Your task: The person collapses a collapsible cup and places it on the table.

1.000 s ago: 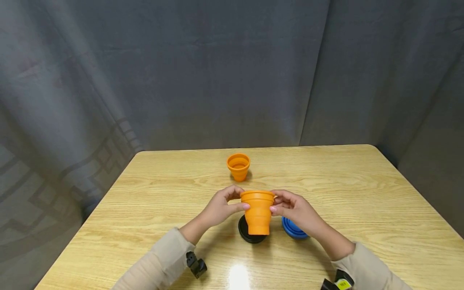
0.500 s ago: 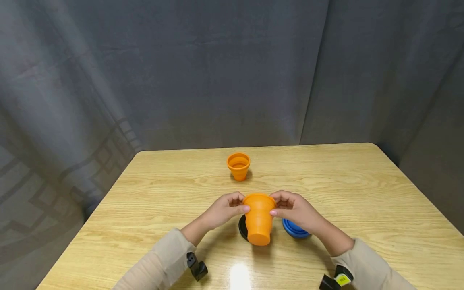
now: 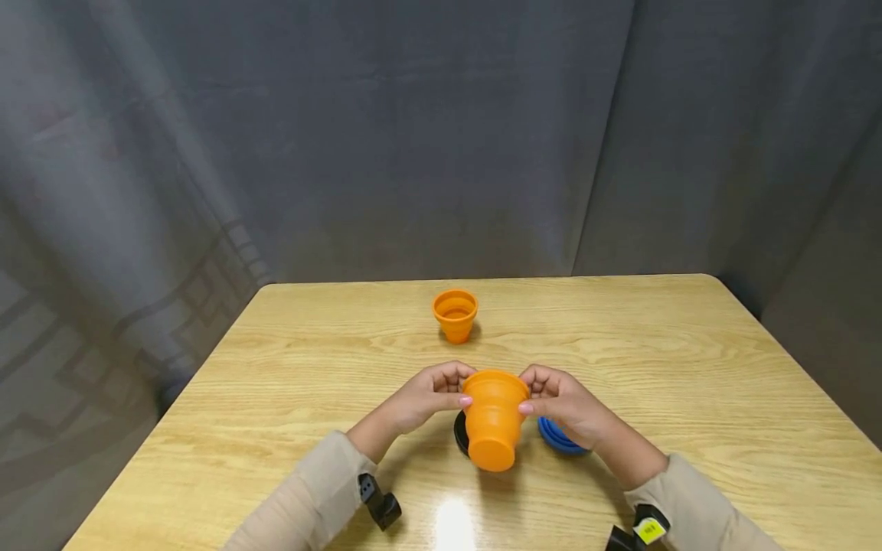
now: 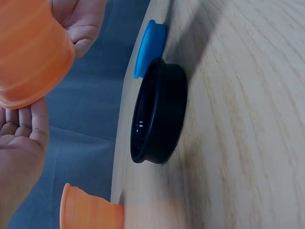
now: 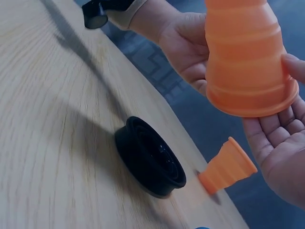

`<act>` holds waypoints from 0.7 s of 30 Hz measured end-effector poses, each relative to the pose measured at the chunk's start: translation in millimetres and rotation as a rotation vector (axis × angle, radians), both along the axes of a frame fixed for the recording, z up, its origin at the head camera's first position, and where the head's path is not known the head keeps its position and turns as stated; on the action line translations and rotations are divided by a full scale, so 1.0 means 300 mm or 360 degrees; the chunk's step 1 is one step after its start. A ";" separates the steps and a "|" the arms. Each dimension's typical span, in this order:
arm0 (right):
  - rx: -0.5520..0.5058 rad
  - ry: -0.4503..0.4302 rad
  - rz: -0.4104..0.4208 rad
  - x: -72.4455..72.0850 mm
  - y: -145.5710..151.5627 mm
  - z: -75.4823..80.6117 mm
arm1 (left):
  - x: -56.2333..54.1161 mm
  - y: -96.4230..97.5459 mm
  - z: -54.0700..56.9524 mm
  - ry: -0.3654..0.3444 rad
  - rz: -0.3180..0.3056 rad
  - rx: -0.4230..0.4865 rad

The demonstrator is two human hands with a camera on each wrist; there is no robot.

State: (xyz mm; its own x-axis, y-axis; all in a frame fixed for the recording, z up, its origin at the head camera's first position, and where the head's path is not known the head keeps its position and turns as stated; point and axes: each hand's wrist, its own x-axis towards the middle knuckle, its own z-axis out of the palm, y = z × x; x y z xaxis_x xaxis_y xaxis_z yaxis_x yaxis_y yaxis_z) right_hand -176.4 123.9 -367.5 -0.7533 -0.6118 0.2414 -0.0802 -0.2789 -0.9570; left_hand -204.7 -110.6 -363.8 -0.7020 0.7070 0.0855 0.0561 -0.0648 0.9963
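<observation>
An orange collapsible cup [image 3: 493,421], extended to full height, is held above the table between both hands, its base tipped toward me. My left hand [image 3: 430,398] grips the rim's left side, thumb on the outer wall. On the opposite side my right hand [image 3: 561,402] pinches the rim in the same manner. Below the cup lies a black collapsed cup [image 4: 162,114], partly hidden behind it in the head view. A blue collapsed cup [image 3: 560,438] rests beside the right hand, partly covered by it.
A second orange cup [image 3: 455,317] stands upright and extended toward the far side of the wooden table [image 3: 331,329]. Grey curtains [image 3: 413,153] hang behind the table and along its sides.
The held orange cup has tilted, its base swinging toward me so its underside shows. Both hands have lowered very slightly with it. The other cups stay in place.
</observation>
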 end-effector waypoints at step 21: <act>0.0114 0.0002 -0.0133 0.010 -0.034 0.007 | 0.001 0.017 0.005 0.0118 -0.0020 -0.0048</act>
State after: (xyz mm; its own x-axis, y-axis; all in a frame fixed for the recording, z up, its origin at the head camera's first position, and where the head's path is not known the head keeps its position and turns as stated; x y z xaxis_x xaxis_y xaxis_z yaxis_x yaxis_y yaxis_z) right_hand -173.2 113.6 -365.2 -0.8022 -0.5625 0.2000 -0.1015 -0.2017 -0.9742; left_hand -204.3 -105.6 -362.2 -0.6857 0.7187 0.1153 0.1290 -0.0360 0.9910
